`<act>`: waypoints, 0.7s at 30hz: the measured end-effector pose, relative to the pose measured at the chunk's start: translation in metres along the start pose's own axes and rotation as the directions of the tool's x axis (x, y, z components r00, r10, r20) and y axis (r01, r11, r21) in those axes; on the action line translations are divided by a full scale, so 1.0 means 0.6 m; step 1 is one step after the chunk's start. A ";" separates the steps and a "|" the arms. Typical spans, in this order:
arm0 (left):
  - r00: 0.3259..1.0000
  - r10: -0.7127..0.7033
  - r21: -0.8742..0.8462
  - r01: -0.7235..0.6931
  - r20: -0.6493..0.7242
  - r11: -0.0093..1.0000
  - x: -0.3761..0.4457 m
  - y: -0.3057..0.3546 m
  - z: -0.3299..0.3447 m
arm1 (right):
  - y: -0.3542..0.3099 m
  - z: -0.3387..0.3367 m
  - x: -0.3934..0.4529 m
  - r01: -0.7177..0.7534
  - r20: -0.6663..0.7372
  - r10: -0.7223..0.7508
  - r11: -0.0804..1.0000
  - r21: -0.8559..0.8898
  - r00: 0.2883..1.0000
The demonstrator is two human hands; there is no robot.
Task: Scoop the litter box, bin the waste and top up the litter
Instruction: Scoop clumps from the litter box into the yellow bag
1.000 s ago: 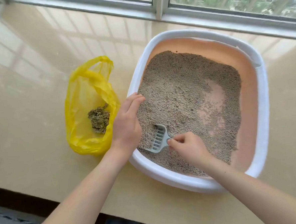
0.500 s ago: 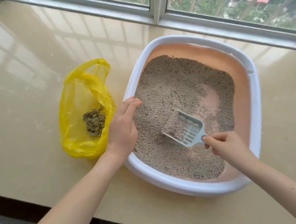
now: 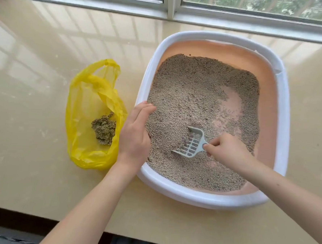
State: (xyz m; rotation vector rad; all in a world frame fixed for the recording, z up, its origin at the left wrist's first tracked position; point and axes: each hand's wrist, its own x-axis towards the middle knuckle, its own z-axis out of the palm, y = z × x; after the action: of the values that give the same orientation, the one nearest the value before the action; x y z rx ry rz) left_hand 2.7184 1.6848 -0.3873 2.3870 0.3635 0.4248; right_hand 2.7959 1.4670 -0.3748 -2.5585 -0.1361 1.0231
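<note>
Scoop (image 3: pixel 192 143) sits tilted in the litter (image 3: pixel 192 97), front edge dug in, near the box's front — right hand (image 3: pixel 228 151) pinches its handle, fingers curled. Litter box (image 3: pixel 284 129), white rim and pink inside, has a bare patch of floor showing at right. Left hand (image 3: pixel 136 131) rests flat on the left rim, fingers straight and together. Yellow bag (image 3: pixel 85 106) with a clump of waste (image 3: pixel 104 130) lies just left of the box. Glossy beige sill (image 3: pixel 31 170), window frame (image 3: pixel 171 7) behind.
</note>
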 end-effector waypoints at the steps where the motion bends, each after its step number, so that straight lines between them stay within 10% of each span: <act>1: 1.000 -0.005 -0.008 0.005 -0.001 1.000 -0.001 0.000 0.000 | -0.009 0.010 0.005 0.012 0.002 -0.012 0.999 0.031 1.000; 16: 1.000 -0.018 -0.032 0.018 -0.010 0.999 -0.002 0.002 0.001 | -0.083 0.037 0.050 0.186 0.039 -0.186 0.982 0.002 0.982; 21: 1.000 -0.014 -0.040 0.014 -0.015 0.999 -0.001 -0.002 0.002 | -0.056 0.038 0.059 0.181 0.126 -0.217 0.952 0.246 0.968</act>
State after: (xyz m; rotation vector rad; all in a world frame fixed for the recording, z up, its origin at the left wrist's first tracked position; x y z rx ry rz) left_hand 2.7183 1.6849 -0.3894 2.3428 0.3749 0.4396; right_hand 2.8078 1.5128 -0.3997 -2.2052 -0.2914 1.0847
